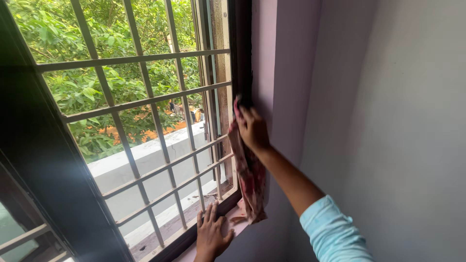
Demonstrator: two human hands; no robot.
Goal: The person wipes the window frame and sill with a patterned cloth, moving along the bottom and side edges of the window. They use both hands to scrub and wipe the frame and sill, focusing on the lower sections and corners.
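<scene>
My right hand [252, 128] presses a red and white patterned cloth [250, 182] against the dark window frame [241, 53] on the right side of the window. The cloth hangs down from the hand almost to the sill. My right arm reaches up from the lower right in a light blue sleeve [332, 233]. My left hand [212, 235] lies flat with fingers spread on the window sill [167, 250] at the bottom, holding nothing.
A grille of pale metal bars [145, 104] covers the window opening. Beyond it are green trees and a low white wall. A lilac wall [388, 121] fills the right side. An opened dark window pane [34, 160] stands at the left.
</scene>
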